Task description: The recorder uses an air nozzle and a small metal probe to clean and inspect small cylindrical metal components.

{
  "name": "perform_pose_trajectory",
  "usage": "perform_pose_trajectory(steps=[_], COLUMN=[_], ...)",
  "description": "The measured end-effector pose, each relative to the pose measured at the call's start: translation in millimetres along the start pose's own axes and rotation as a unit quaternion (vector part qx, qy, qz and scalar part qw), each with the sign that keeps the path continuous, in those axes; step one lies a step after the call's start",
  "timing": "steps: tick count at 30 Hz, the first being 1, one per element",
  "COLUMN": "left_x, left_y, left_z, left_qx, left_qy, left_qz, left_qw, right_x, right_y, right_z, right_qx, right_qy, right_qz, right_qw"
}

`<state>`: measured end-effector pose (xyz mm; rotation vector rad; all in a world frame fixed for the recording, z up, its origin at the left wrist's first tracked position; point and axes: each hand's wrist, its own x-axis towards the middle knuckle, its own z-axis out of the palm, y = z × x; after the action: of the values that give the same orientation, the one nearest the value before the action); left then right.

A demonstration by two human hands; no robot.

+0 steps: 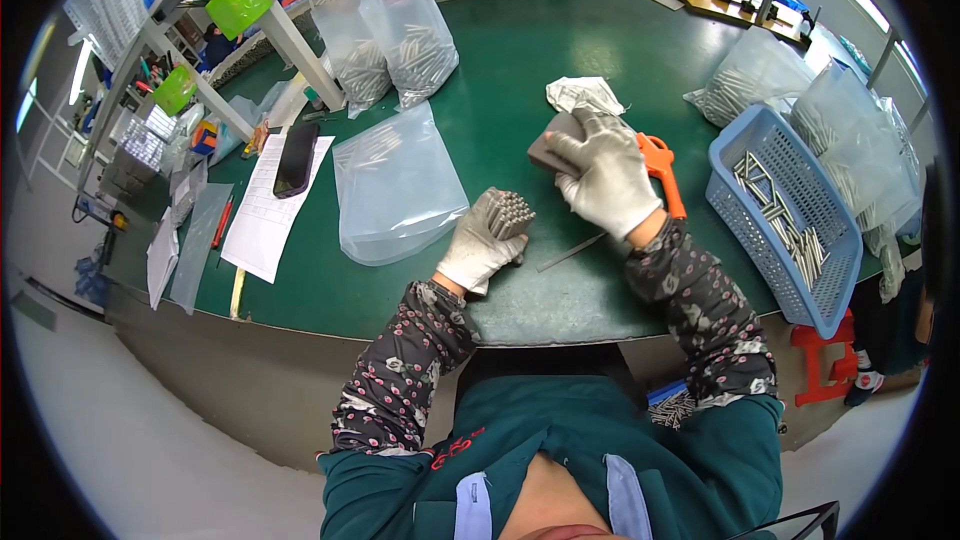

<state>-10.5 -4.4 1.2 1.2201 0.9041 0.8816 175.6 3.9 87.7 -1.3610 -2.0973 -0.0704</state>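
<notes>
While gripped upright, rod bundle [510, 213] in left hand [478, 245], ends up

Upright metal rod bundle [510, 213], gray block [553, 152]

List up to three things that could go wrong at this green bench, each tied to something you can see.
1. The left hand grips a bundle of thin grey metal rods upright; a looser grip might scatter them.
2. A single thin rod lies loose beside the bundle and could roll away.
3. The right hand presses a flat grey block beside the orange-handled tool, which it might knock.
</notes>
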Motion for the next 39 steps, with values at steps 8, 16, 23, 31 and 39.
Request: perform_pose_trajectory(steps=[8,16,23,31,39], left_x=[-1.4,1.0,-0.6,-1.6,-4.4], left_y=[-6.5,-0.1,-2.7,-13.7,-5.0], left_z=[-3.1,-3.6,-7.4,-8.7,-7.5], left_qx=[-0.006,-0.021,0.000,0.002,-0.061], left_qy=[-0.005,-0.010,-0.004,0.030,-0.016], left_qz=[0.028,0.028,0.004,0.040,0.068], left_qw=[1.000,0.999,1.000,0.999,0.996], right_x=[-0.2,-7.0,-9.0,-22.0,-32.3], right_y=[15.9,15.9,23.2,13.9,4.9], right_z=[12.7,14.3,21.6,21.5,32.8], right_qx=[0.082,0.118,0.079,0.141,0.206], right_qy=[0.020,-0.018,-0.016,0.011,0.051], right_qz=[-0.020,-0.025,-0.005,-0.025,-0.041], right_qw=[0.996,0.992,0.997,0.990,0.976])
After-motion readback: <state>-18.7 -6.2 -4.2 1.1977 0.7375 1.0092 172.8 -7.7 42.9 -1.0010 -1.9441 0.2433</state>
